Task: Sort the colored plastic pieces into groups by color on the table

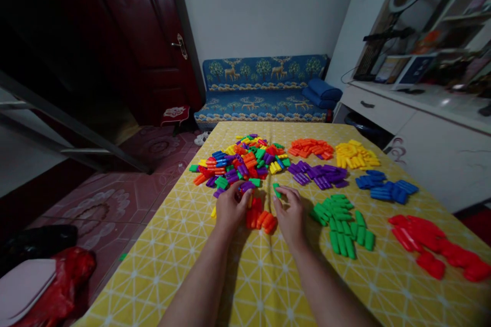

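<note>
I have the right hand (290,214) nearly closed on a green piece (276,189) (long axis roughly forward), the green pile (341,227) lying to its right, while whether the left hand (230,210) holds anything, I cannot tell.

Forearms (209,271): bare, narrowing toward wrists (223,231) | hands (230,209): bare | fingers (244,201): slim, tapered

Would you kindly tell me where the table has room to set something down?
Bare tablecloth shows left of the left forearm, and between the right forearm and red pile, nearer than the green pile. Crowded: the mixed pile beyond the left hand.
</note>
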`<act>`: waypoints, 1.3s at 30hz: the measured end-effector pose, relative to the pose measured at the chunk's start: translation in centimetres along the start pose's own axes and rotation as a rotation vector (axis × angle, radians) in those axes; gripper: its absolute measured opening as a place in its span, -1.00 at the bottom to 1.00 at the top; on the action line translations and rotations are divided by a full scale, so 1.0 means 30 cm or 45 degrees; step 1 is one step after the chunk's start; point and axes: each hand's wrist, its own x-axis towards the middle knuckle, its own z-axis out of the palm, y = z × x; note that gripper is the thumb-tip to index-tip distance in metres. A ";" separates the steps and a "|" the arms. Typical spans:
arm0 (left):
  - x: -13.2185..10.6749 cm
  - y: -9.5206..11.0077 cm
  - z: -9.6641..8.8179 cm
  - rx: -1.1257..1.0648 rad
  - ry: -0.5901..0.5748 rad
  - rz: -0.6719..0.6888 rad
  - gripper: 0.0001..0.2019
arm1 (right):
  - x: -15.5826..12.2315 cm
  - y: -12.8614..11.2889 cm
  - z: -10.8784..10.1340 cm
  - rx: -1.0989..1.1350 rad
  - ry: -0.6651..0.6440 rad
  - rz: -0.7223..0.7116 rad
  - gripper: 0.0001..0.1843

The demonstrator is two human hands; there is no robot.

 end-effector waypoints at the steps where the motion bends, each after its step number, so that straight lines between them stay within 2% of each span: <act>1: 0.000 -0.004 0.003 0.008 -0.011 0.004 -0.67 | 0.004 0.014 -0.009 -0.067 -0.035 -0.013 -0.85; 5: 0.002 -0.015 0.013 0.031 -0.017 0.012 -0.67 | 0.020 0.032 -0.035 -0.318 -0.203 -0.084 -0.86; 8: 0.003 -0.018 0.016 0.014 -0.008 0.025 -0.65 | 0.031 0.000 -0.037 -0.385 -0.327 -0.186 -0.61; 10: 0.002 -0.018 0.015 0.010 -0.014 0.037 -0.64 | 0.037 -0.028 -0.033 -0.404 -0.503 -0.249 -0.51; 13: 0.002 -0.018 0.013 0.009 -0.016 0.059 -0.64 | 0.046 -0.048 -0.038 -0.462 -0.704 -0.228 -0.58; 15: 0.001 -0.016 0.012 0.014 -0.016 0.067 -0.64 | 0.053 -0.036 -0.057 -0.549 -0.681 -0.153 -0.65; 19: 0.000 -0.005 0.006 0.042 -0.035 0.059 -0.65 | 0.068 0.012 -0.128 -0.789 -0.436 -0.032 -0.70; 22: -0.003 0.009 -0.003 0.045 -0.032 0.076 -0.65 | 0.073 0.018 -0.158 -0.835 -0.295 -0.030 -0.71; 25: -0.008 0.027 -0.012 -0.002 -0.045 0.140 -0.67 | 0.069 -0.016 -0.133 -0.583 -0.265 -0.101 -0.70; 29: -0.019 0.048 -0.015 -0.104 -0.150 0.299 -0.58 | 0.048 -0.076 -0.072 -0.042 -0.456 -0.132 -0.55; 31: -0.025 0.055 -0.011 -0.145 -0.209 0.350 -0.56 | 0.035 -0.095 -0.055 0.114 -0.531 -0.097 -0.57; 35: -0.030 0.054 0.003 -0.171 -0.294 0.362 -0.57 | 0.025 -0.099 -0.053 0.246 -0.540 -0.043 -0.71; 39: -0.026 0.044 0.009 -0.153 -0.325 0.340 -0.58 | 0.044 -0.051 -0.065 0.224 -0.358 0.088 -0.75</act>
